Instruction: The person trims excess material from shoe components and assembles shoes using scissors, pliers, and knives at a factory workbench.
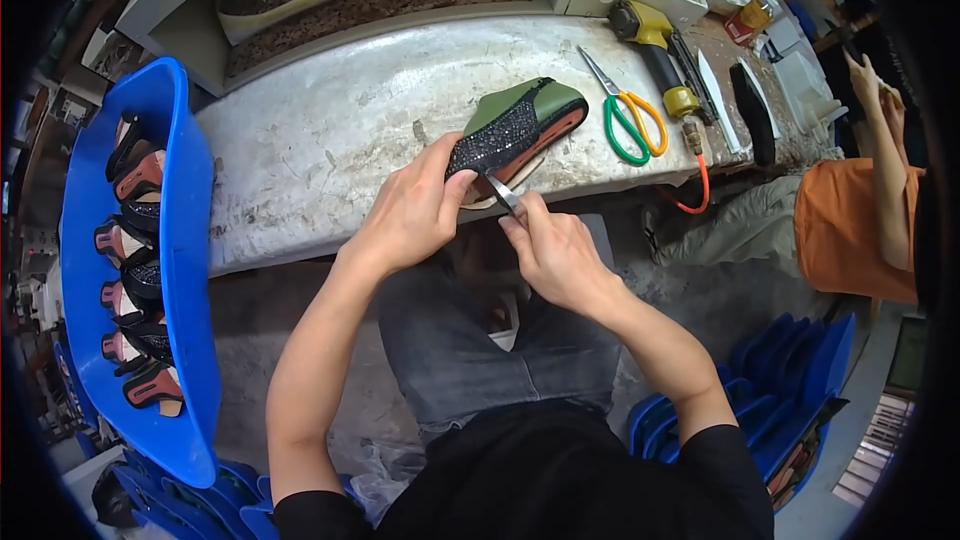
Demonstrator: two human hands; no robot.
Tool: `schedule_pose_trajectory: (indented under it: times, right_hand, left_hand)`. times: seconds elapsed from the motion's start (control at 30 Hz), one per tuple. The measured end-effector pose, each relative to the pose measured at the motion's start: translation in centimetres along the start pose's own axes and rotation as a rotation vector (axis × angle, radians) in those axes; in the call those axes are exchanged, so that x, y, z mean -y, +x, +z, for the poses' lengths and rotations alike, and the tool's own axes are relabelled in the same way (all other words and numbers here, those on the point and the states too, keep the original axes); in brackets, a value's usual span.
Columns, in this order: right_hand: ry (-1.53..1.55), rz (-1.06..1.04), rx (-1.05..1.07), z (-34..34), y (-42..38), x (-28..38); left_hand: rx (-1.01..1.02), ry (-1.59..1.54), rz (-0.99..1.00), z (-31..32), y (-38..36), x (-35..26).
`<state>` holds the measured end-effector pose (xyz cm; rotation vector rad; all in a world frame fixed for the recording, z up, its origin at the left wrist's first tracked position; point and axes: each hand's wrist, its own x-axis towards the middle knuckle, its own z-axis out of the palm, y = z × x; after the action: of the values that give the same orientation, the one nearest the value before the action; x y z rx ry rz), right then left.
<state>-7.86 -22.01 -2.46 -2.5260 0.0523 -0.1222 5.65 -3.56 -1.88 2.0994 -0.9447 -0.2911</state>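
Note:
My left hand [408, 208] is closed around the near end of a shoe [500, 140] with a black glittery upper and a reddish-brown sole, on a green last [510, 103]. The shoe lies tilted at the bench's front edge, its green end pointing away to the right. My right hand [562, 252] grips a slim silvery metal tool [506, 196]; its tip meets the shoe's near edge, close to my left thumb. The tool's handle is mostly hidden in my fingers, so its exact kind cannot be made out.
Scissors [628, 125] with green and yellow handles lie right of the shoe. Beyond them is a yellow-and-black air tool [655, 52] with an orange hose [703, 185]. A blue tray [190, 270] of shoes stands left. Another person in an orange garment [852, 215] is at right.

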Motion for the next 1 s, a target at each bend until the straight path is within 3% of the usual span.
schedule_pose_trajectory:
  times: [0.17, 0.37, 0.5, 0.53, 0.67, 0.73, 0.77, 0.83, 1.0]
  right_hand:
    - [0.007, -0.014, -0.037, 1.6, 0.3, -1.4]
    - [0.061, 0.017, 0.016, 1.8, -0.8, -1.2]
    - [0.830, 0.532, 0.272, -1.3, -4.1, 0.2]
    - [0.819, 0.531, 0.275, -1.7, -4.0, 0.7]
    - [0.496, -0.003, -0.251, -2.8, -4.1, 3.2]
    - [0.646, -0.104, -0.496, -2.0, -3.2, 5.1]
    - [0.640, -0.109, -0.485, -0.6, -1.9, 4.5]
    - [-0.168, -0.386, -0.588, 2.0, 1.0, 2.2]
    - [0.215, -0.180, -0.489, 2.4, 1.5, 4.3]
  left_hand:
    - [0.024, -0.136, -0.041, 0.0, 0.0, 0.7]
    - [-0.055, 0.003, -0.061, 1.0, -0.1, -0.6]
    - [-0.053, 0.087, -0.141, 1.2, 0.0, -0.6]
    - [-0.061, 0.079, -0.141, 1.2, -0.2, -0.2]
    - [-0.106, -0.151, 0.057, 0.8, -1.1, 2.2]
    - [-0.120, -0.182, 0.042, 1.1, -1.2, 3.2]
    - [-0.128, -0.202, 0.035, 1.4, -1.2, 3.7]
    - [-0.132, -0.251, 0.025, 2.1, -1.2, 4.1]
    - [-0.192, -0.264, 0.081, 2.2, -1.2, 4.3]
